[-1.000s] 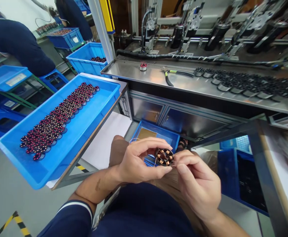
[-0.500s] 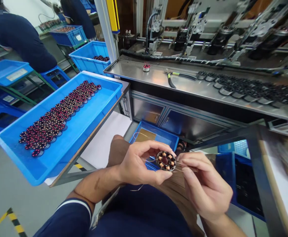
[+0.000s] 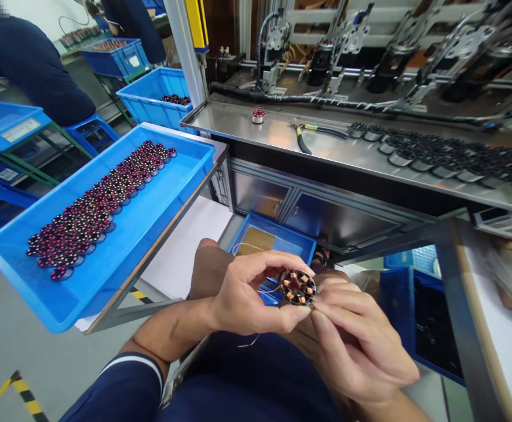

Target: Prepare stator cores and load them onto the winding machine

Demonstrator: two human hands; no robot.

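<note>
My left hand [image 3: 256, 293] holds a motor stator [image 3: 297, 287] by its rim, thumb below and fingers above. The stator is a dark ring with copper windings on its inner teeth, its open face towards me. Thin copper wire [image 3: 267, 291] trails from its left side, and a loose end hangs below my left hand. At the stator's lower right edge, my right hand [image 3: 361, 340] pinches fine wire between thumb and forefinger; most of that wire is hidden by the fingers.
On my left, a blue tray [image 3: 172, 190] holds rows of wound stators [image 3: 106, 202]. The metal ledge ahead bears one red-wound stator [image 3: 258, 115], cutting pliers [image 3: 302, 138] and several dark stator cores [image 3: 440, 152]. Machinery [image 3: 352, 44] stands behind. A co-worker [image 3: 31, 64] sits at far left.
My right hand has moved left, its fingertips now close against the stator's rim. The wires that stretched between them are mostly covered. My left hand keeps its hold.
</note>
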